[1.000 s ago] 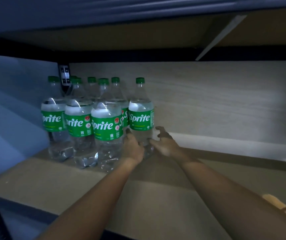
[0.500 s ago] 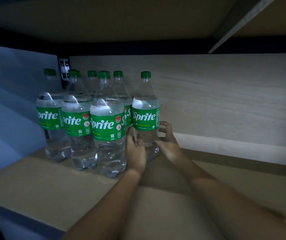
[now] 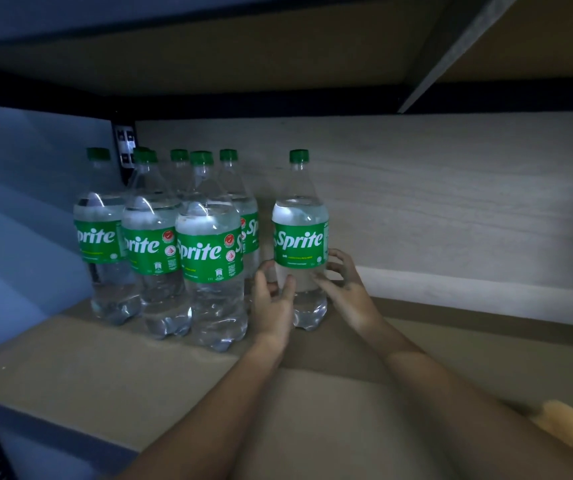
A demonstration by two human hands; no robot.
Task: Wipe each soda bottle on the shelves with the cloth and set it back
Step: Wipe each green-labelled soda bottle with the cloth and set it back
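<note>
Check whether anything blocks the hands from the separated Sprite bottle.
Nothing visible does. The left hand and right hand flank the lone Sprite bottle, fingers curled at its sides; the bottle cluster stands apart, leftward.

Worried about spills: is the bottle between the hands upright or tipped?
Upright: the bottle stands on the shelf, green cap on top.

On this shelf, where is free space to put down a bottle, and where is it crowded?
Free: the bare shelf board right of the lone Sprite bottle, up to the back wall, and the front strip before the bottles. Crowded: the Sprite cluster at the left back corner; only a narrow gap separates it from the lone bottle.
</note>
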